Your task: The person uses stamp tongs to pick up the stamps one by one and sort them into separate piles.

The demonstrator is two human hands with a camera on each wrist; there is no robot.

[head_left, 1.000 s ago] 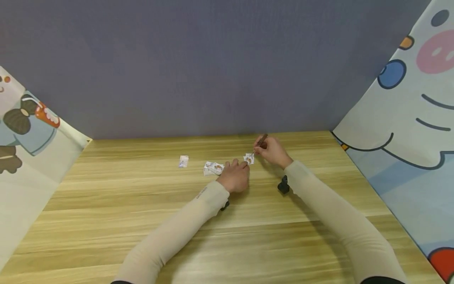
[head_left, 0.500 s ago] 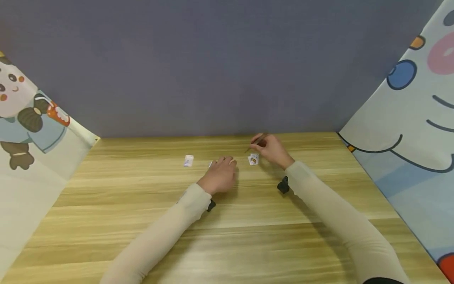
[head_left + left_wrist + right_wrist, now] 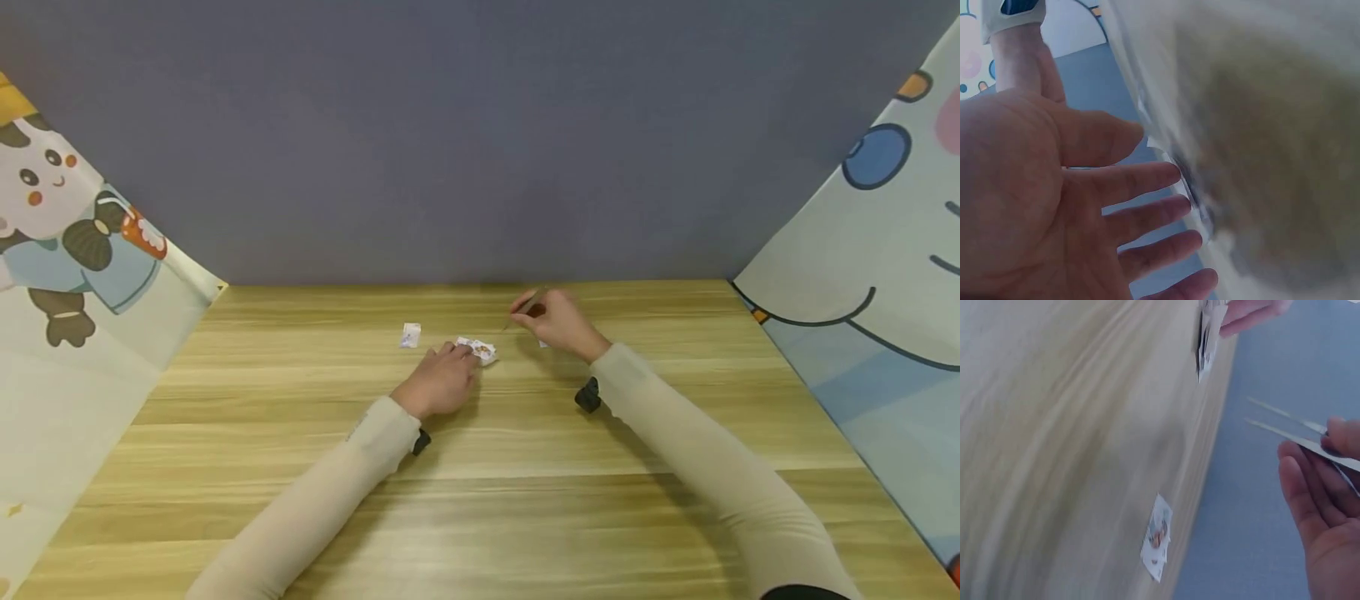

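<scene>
A small pile of printed paper pieces (image 3: pixel 482 351) lies on the bench (image 3: pixel 495 525), toward its far edge and a little right of centre. The left hand (image 3: pixel 441 383) rests at the pile's left side, palm down, its fingers mostly straight and fingertips touching the paper; it grips nothing that shows. The right hand (image 3: pixel 560 323), just right of the pile, pinches slim tweezers (image 3: pixel 1322 451) between thumb and fingers; their prongs stand parted, tips in the air beside the pile with a gap between.

Under the right hand lie overlapping pieces (image 3: pixel 1157 536), apart from the pile, their corners showing past one another. To the left of the pile sits another light piece (image 3: pixel 410 335), near the left hand but not touching it.

Behind the pieces runs a strip of bare wood, ending at the grey panel (image 3: pixel 480 150) along the far edge. A much wider stretch of wood reaches toward the person, crossed by two pale sleeves. Cartoon-printed panels (image 3: pixel 900 275) border the left and right edges.
</scene>
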